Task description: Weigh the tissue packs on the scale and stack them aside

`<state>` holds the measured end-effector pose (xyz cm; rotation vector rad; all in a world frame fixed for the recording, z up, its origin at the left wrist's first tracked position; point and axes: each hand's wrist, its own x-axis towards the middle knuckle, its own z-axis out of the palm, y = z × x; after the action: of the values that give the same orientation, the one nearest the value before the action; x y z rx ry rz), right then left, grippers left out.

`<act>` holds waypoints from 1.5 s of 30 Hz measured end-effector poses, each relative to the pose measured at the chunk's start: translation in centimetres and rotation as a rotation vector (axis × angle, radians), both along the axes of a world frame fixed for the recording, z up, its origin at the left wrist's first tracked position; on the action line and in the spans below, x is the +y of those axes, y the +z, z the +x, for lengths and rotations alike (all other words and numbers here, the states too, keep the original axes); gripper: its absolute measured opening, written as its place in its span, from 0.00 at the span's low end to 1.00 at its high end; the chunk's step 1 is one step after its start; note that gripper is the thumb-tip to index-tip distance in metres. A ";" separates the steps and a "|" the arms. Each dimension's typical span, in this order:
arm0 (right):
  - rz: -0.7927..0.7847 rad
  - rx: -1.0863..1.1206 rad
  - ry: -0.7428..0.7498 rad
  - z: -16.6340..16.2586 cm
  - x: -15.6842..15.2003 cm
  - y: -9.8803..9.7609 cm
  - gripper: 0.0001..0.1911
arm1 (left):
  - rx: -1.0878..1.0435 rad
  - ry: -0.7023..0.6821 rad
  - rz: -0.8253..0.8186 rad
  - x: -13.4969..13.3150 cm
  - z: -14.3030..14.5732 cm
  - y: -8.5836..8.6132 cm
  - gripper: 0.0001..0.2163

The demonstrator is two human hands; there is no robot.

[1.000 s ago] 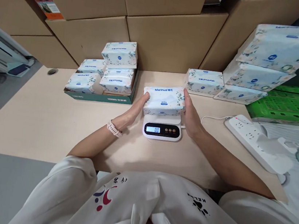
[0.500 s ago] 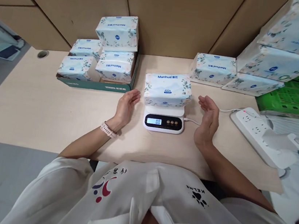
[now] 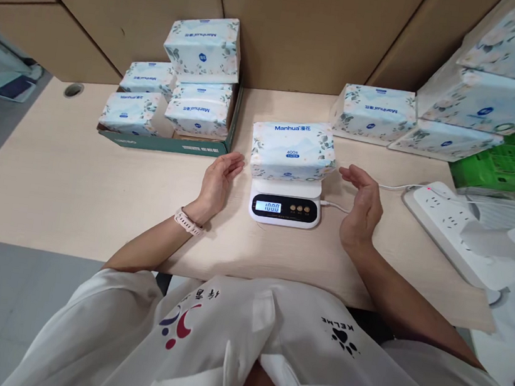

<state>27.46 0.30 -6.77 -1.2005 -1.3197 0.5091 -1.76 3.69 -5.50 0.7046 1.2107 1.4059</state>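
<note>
A pack of tissues [image 3: 291,150] with blue lettering lies on a small white scale [image 3: 285,204] at the middle of the table. The scale's lit display reads 100.0. My left hand [image 3: 218,181] rests on the table just left of the pack, fingers loosely apart and holding nothing. On the other side of the scale my right hand [image 3: 362,208] hovers with its palm turned toward the pack, fingers open. Neither hand touches the pack.
A green-edged tray [image 3: 169,144] with several tissue packs sits at the back left. More packs [image 3: 375,111] are stacked at the back right beside a green crate [image 3: 512,169]. A white power strip [image 3: 452,228] lies at the right. Cardboard boxes [image 3: 307,29] line the back.
Both hands let go of the pack and drew back to either side of the scale. The display went from 0.0 to 100.0.
</note>
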 end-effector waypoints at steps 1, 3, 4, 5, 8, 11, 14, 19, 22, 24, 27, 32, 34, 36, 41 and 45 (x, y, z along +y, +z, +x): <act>0.003 -0.002 -0.002 0.1 0.0 0.0 0.28 | -0.006 0.004 0.000 0.0 0.1 0.1 0.06; -0.001 -0.027 -0.012 0.2 -0.1 0.0 0.29 | -0.009 0.004 0.006 -0.1 0.2 0.2 0.06; -0.008 -0.046 -0.017 0.2 -0.1 0.0 0.29 | -0.006 0.002 0.008 -0.1 0.2 0.2 0.06; -0.012 -0.064 -0.020 0.3 -0.1 0.1 0.29 | -0.001 -0.002 0.009 -0.1 0.2 0.2 0.06; -0.002 -0.079 -0.004 0.4 -0.2 0.1 0.28 | 0.012 -0.018 0.009 -0.2 0.0 0.1 0.06; 0.022 -0.069 0.021 0.4 -0.1 0.1 0.28 | 0.017 -0.032 0.020 -0.2 -0.1 0.0 0.07; 0.022 -0.073 0.019 0.3 -0.1 0.2 0.29 | 0.007 -0.036 0.038 -0.2 -0.2 -0.1 0.07; 0.020 -0.065 0.014 0.3 -0.1 0.3 0.29 | -0.004 -0.037 0.028 -0.2 -0.2 -0.1 0.08; 0.019 -0.064 0.012 0.2 -0.1 0.3 0.29 | -0.018 -0.038 0.042 -0.1 -0.3 -0.2 0.07; 0.010 -0.076 0.010 0.2 -0.1 0.3 0.29 | -0.027 -0.040 0.054 -0.1 -0.3 -0.4 0.07; 0.011 -0.088 0.012 0.3 -0.1 0.3 0.29 | -0.025 -0.041 0.058 0.0 -0.4 -0.6 0.06; -0.021 -0.108 0.001 0.3 -0.2 0.4 0.29 | -0.012 -0.045 0.062 0.0 -0.5 -0.8 0.06; -0.057 -0.121 0.010 0.3 -0.3 0.4 0.30 | -0.007 -0.049 0.066 0.1 -0.5 -0.9 0.06; -0.097 -0.140 0.041 0.3 -0.3 0.4 0.32 | -0.007 -0.053 0.070 0.1 -0.6 -0.9 0.06; -0.190 -0.218 0.096 0.5 -0.2 0.2 0.38 | -0.016 -0.058 0.074 0.1 -0.6 -0.9 0.05; -0.207 -0.246 0.103 0.5 -0.1 0.1 0.39 | -0.024 -0.049 0.062 0.1 -0.5 -0.8 0.05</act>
<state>27.95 0.21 -6.63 -1.4047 -1.5736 0.5977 -2.30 3.75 -6.28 0.7534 1.1279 1.4130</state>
